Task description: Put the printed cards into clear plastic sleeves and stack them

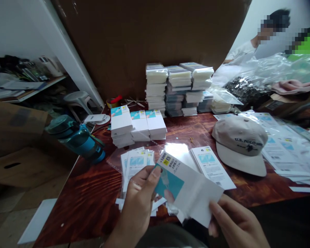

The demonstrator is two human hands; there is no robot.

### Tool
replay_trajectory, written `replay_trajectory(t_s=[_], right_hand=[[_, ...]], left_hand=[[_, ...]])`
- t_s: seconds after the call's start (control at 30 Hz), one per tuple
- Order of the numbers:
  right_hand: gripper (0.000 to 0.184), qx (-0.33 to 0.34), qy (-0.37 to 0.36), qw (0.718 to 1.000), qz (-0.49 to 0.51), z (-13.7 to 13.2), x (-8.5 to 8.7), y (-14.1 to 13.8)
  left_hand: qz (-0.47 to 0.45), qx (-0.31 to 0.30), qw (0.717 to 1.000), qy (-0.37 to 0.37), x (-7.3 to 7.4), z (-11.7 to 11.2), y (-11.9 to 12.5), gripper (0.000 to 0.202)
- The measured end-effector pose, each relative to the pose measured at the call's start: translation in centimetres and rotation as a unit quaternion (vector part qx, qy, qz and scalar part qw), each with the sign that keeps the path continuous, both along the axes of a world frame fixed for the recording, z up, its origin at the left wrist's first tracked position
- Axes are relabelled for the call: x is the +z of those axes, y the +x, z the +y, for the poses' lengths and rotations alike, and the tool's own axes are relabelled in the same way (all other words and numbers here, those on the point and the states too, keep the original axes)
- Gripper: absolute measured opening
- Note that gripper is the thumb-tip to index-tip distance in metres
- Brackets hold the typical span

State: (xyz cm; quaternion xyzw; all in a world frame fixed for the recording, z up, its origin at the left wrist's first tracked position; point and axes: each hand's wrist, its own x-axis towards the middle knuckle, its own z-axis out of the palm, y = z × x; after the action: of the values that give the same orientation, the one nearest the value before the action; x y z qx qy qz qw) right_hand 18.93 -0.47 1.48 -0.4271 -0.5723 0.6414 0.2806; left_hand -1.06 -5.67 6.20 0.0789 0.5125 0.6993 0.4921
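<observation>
My left hand (142, 194) pinches the printed end of a white and teal packaging card (193, 193), thumb on top. At the card's plain white end, my right hand (235, 220) grips the edge between thumb and fingers. The card is held tilted above the table's front edge, with a crease across its white part. Beneath and behind my left hand lie printed cards (138, 162) on a clear plastic sheet. To the right of the held card rests a pile of printed cards (212, 167), back side up.
Three stacks of teal-and-white cards (121, 125) stand behind, with taller stacks of packed cards (156, 88) at the back. A beige cap (239, 144) and printed sheets (279, 141) lie right. A blue bottle (79, 139) leans at left. Another person (250, 43) sits at the far right.
</observation>
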Motion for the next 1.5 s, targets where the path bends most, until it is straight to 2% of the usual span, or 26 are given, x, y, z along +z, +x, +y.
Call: replay_trajectory(t_s=[0.13, 0.27, 0.4, 0.47, 0.5, 0.57, 0.6, 0.63, 0.67, 0.7, 0.77, 0.83, 0.87, 0.9, 0.93, 0.97, 1.03, 1.07, 1.13, 1.2, 1.27, 1.37, 1.5], right_hand=[[0.037, 0.011, -0.024, 1.000, 0.014, -0.1, 0.9, -1.7], [0.039, 0.006, -0.042, 0.999, 0.021, -0.3, 1.6, -3.4], [0.033, 0.019, -0.071, 0.996, 0.045, -0.3, 0.8, -3.5], [0.035, 0.005, -0.052, 0.998, 0.020, -0.3, 0.2, -3.3], [0.035, -0.020, -0.015, 1.000, -0.004, -0.3, 0.1, -3.2], [0.025, -0.083, 0.118, 0.989, -0.041, -0.4, 0.0, -3.5], [0.015, -0.105, 0.207, 0.972, -0.048, -0.5, 0.1, -3.8], [0.007, -0.112, 0.300, 0.946, -0.045, -0.6, 0.2, -4.3], [0.016, -0.100, 0.385, 0.917, -0.036, -0.7, 0.3, -4.9], [0.026, -0.074, 0.455, 0.887, -0.028, -0.8, 0.5, -5.6], [0.035, 0.002, 0.541, 0.840, -0.029, -1.0, 0.8, -7.0], [0.033, 0.098, 0.552, 0.828, -0.032, -1.0, 1.0, -7.7], [0.030, 0.136, 0.535, 0.833, -0.031, -0.9, 0.9, -7.6], [0.028, 0.152, 0.515, 0.843, -0.038, -0.6, 0.7, -7.2], [0.025, 0.146, 0.494, 0.856, -0.049, -0.2, 0.4, -6.6], [0.025, 0.105, 0.485, 0.865, -0.078, 0.4, -0.1, -5.7], [0.024, -0.036, 0.486, 0.855, -0.179, 2.0, -1.5, -3.5], [0.033, -0.106, 0.479, 0.839, -0.237, 2.9, -2.4, -2.2], [0.064, -0.211, 0.432, 0.803, -0.352, 4.6, -4.1, 0.1], [0.088, -0.235, 0.358, 0.789, -0.441, 5.8, -5.7, 1.9], [0.095, -0.213, 0.304, 0.809, -0.456, 6.5, -6.7, 3.1], [0.090, -0.211, 0.282, 0.840, -0.413, 6.4, -7.0, 3.4], [0.086, -0.279, 0.277, 0.842, -0.368, 5.5, -6.0, 2.8]], left_hand=[[0.025, -0.082, 0.996, -0.021, -0.3, -0.3, 1.6, 0.024], [0.016, -0.176, 0.984, -0.006, -0.4, -0.5, 2.7, 0.034], [0.031, -0.202, 0.979, 0.009, -1.1, -0.7, 2.3, 0.041], [0.046, -0.174, 0.984, 0.008, -1.8, -0.8, 1.9, 0.045], [0.065, -0.128, 0.990, -0.001, -2.1, -0.9, 1.8, 0.046], [0.122, 0.016, 0.992, -0.020, -2.4, -1.2, 1.7, 0.050], [0.150, 0.084, 0.985, -0.023, -2.4, -1.5, 1.6, 0.051], [0.171, 0.117, 0.978, -0.017, -2.3, -1.8, 1.5, 0.053], [0.180, 0.104, 0.978, -0.010, -2.1, -2.2, 1.3, 0.053], [0.178, 0.061, 0.982, -0.007, -1.9, -2.4, 0.9, 0.051], [0.183, -0.047, 0.981, -0.041, -1.6, -2.8, -0.4, 0.043], [0.283, -0.092, 0.946, -0.130, -1.8, -2.9, -2.3, 0.034], [0.366, -0.099, 0.908, -0.177, -2.1, -2.8, -3.5, 0.034], [0.454, -0.102, 0.856, -0.224, -2.5, -2.8, -4.7, 0.036], [0.507, -0.101, 0.817, -0.255, -2.9, -2.7, -5.8, 0.036], [0.544, -0.099, 0.786, -0.278, -3.3, -2.7, -6.9, 0.035], [0.597, -0.087, 0.733, -0.315, -4.1, -2.6, -8.2, 0.029], [0.623, -0.077, 0.704, -0.332, -4.3, -2.6, -8.5, 0.025], [0.671, -0.048, 0.645, -0.363, -4.5, -2.5, -8.1, 0.017], [0.701, -0.027, 0.602, -0.381, -4.5, -2.0, -6.7, 0.019], [0.720, -0.044, 0.588, -0.366, -4.4, -0.9, -4.8, 0.021], [0.728, -0.127, 0.597, -0.311, -4.6, 1.6, -2.2, 0.026], [0.705, -0.189, 0.614, -0.299, -5.3, 4.7, -0.2, 0.034]])
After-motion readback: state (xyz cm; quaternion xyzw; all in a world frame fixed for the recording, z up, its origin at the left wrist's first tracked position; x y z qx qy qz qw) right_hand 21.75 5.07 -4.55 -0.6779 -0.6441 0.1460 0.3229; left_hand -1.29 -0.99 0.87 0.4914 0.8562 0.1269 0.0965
